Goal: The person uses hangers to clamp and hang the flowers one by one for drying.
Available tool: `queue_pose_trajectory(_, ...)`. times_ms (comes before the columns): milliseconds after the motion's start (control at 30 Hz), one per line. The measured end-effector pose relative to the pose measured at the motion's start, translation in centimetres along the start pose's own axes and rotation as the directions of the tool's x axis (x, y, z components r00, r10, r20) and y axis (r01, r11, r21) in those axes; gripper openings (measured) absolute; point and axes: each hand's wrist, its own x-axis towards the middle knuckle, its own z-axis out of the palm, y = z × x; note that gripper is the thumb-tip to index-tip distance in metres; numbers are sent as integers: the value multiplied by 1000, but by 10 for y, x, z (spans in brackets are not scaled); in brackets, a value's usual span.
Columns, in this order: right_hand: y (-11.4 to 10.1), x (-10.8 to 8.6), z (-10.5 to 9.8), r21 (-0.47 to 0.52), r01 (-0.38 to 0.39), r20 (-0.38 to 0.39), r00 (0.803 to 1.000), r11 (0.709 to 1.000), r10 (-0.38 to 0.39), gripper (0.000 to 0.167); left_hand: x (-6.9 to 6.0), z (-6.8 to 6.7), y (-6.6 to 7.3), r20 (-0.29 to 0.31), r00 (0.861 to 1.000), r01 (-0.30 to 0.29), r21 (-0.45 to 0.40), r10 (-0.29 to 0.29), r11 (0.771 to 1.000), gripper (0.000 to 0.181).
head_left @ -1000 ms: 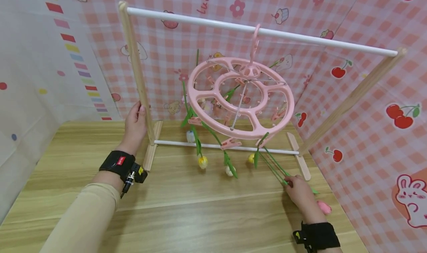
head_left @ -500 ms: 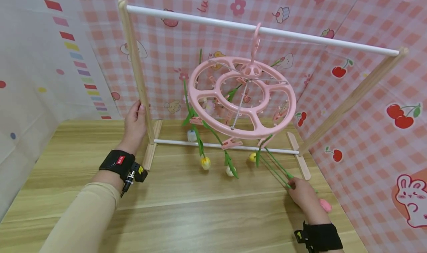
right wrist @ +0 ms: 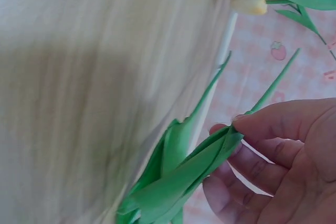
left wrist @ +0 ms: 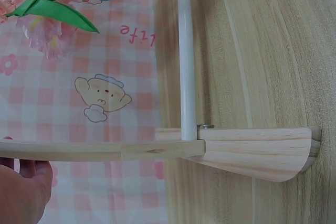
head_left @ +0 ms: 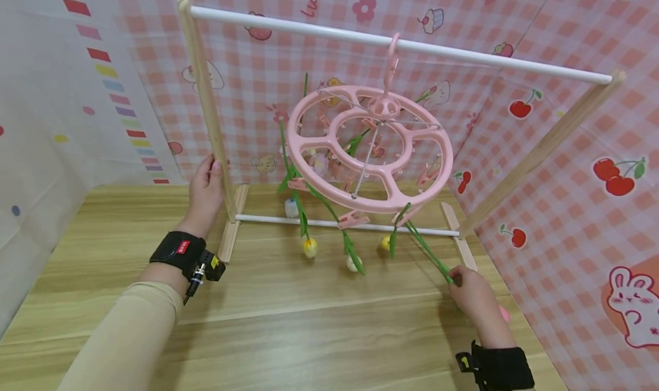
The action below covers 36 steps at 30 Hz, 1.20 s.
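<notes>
My left hand grips the left wooden post of a rack, low on the post; its fingers also show in the left wrist view. My right hand pinches the green stem of an artificial tulip between thumb and fingertips, just above its leaves. The pink bloom is mostly hidden behind that hand. A second green stem lies behind it in the right wrist view. Left of my right hand, a pink round clip hanger hangs from the rack's white top bar.
Clips on the hanger hold several artificial flowers, among them a yellow tulip, a white tulip and a pale blue tulip. A white lower bar joins the wooden feet. Printed cloth walls enclose the wooden table.
My right hand has moved slightly to the right, drawing the pinched stem along; the pink bloom is more covered. My left hand stays on the post.
</notes>
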Motion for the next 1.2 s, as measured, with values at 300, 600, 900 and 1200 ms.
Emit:
queue_pose_trajectory(300, -13, -5, -12, 80, -18, -18, 1000, 997, 19, 21, -14, -2, 28, 16, 1000, 23, -9, -22, 1000, 44)
queue_pose_trajectory(600, -14, -11, -24, 145, -42, -9, 999, 988, 44, 22, -15, -3, 31, 17, 1000, 9, -11, -9, 1000, 44)
queue_pose_trajectory(900, -13, -17, -33, 168, -36, -54, 997, 985, 46, 23, -8, -2, 17, 11, 1000, 18, -12, -18, 1000, 44)
queue_pose_trajectory(1200, -20, -22, -35, 167, -9, -155, 987, 986, 35, 17, 0, -1, 1, 7, 1000, 2, -4, -2, 1000, 46)
